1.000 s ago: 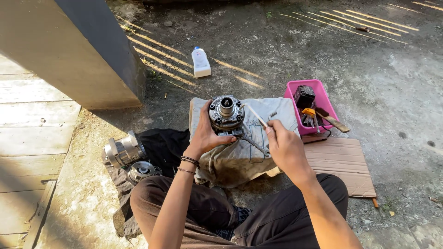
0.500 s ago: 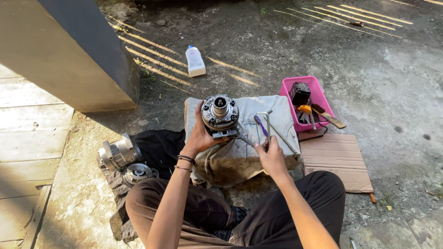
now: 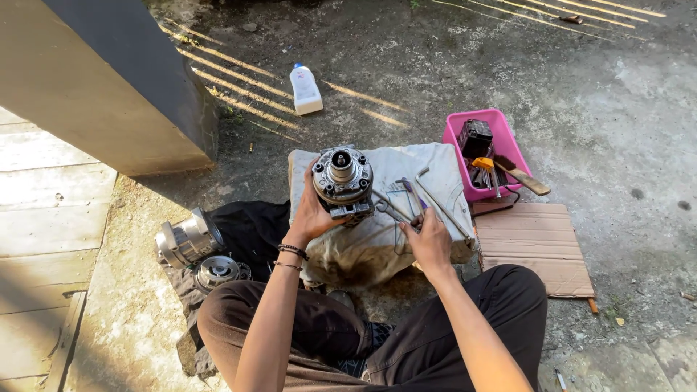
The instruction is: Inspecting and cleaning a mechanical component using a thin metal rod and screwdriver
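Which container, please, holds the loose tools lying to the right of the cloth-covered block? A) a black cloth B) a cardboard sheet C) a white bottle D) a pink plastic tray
D: the pink plastic tray right of the cloth-covered block holds a dark boxy part and tools, while the white bottle lies apart on the concrete and the cardboard sheet lies flat nearer the person.

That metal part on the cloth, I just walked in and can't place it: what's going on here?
A person sits on the ground. Their left hand steadies a round metal machine part upright on a grey cloth. Their right hand rests on the hand tools lying on the cloth beside it. A pink tray of tools sits to the right, two more metal parts to the left, and a white bottle beyond.
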